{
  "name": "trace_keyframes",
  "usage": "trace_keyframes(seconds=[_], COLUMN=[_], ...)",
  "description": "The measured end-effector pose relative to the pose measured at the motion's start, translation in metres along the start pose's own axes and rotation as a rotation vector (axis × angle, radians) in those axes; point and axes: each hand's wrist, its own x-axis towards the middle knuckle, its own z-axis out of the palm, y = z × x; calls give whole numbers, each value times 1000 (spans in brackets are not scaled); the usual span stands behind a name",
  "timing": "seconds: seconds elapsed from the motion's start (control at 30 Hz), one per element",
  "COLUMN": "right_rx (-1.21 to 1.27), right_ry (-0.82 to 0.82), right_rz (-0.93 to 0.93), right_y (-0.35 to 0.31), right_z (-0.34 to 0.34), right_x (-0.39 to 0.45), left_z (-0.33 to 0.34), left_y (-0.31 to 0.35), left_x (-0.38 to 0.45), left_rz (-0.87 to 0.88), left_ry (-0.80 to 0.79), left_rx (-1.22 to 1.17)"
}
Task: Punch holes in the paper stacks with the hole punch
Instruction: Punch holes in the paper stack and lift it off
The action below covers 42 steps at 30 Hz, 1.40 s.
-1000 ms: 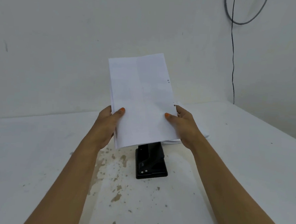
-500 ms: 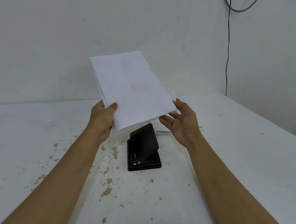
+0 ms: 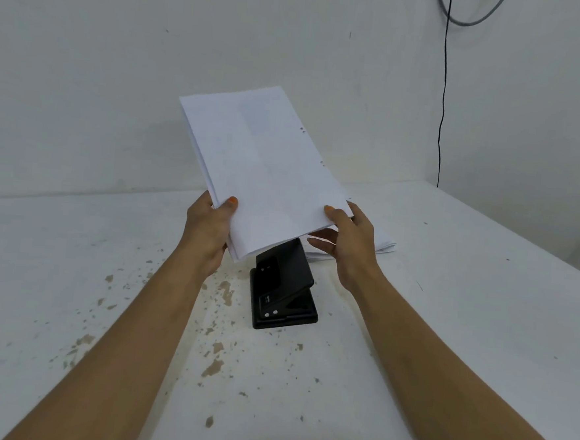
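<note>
The table point(image 3: 465, 300) fills the lower two thirds of the frame; its far edge meets the wall point(image 3: 120, 70) at mid-height, and its right edge runs diagonally from the right of centre down to the right border. The surface to the left and right of the arms is bare apart from brown flecks and chips in the paint, thickest in the lower middle. A black cable point(image 3: 442, 110) hangs down the wall at the upper right and reaches the table's far corner; its loop is cut off by the top border.

The punch point(image 3: 282, 288) sits on the table at centre, black, its lever raised. Its far end is covered by the stack point(image 3: 264, 170) held above it, so the slot cannot be seen. More paper point(image 3: 384, 247) lies flat on the table just behind the right hand, mostly hidden by that hand and by the held stack. Small holes show along the stack's right edge, faint and hard to count.

The left hand point(image 3: 209, 231) is closed on the stack's lower left corner, thumb on top and fingers beneath. The right hand point(image 3: 352, 244) is half open at the lower right corner: the thumb lies on the top sheet, the fingers are spread loosely below, and whether they press the underside cannot be told. The stack tilts up and away, clear of the table, its upper end against the wall in view.
</note>
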Motion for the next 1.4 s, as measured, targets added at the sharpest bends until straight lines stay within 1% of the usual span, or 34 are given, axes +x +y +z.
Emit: trace_keyframes(seconds=[0.1, 0.23, 0.37, 0.5, 0.63, 0.8, 0.97, 1.1, 1.23, 1.4], right_rx=[-73, -22, 46, 87, 90, 74, -49, -204, -360, -535], right_ry=[3, 58, 158, 258, 362, 471, 532, 532, 446, 413], right_rz=[-18, -20, -7, 0, -7, -26, -92, -117, -24, 32], right_y=[1, 1, 1, -6, -14, -19, -19, -15, -8, -5], right_z=[-1, -4, -10, -22, -39, -56, -63, -65, -68, -68], right_x=[-1, 3, 8, 15, 20, 22, 26, 30, 35, 39], left_z=[2, 5, 12, 15, 14, 11, 9, 9, 8, 7], left_y=[-1, 3, 1, -13, -33, -45, -47, -48, -50, -51], left_x=[-1, -3, -6, -9, -16, -21, -21, -21, -21, -20], left_rz=[5, -14, -10, 32, 21, 68, 83, 86, 90, 98], left_ry=[-25, -80, -146, -147, -215, -190, -182, -201, -220, -266], left_rx=[-11, -2, 133, 317, 410, 415, 429, 446, 470, 524])
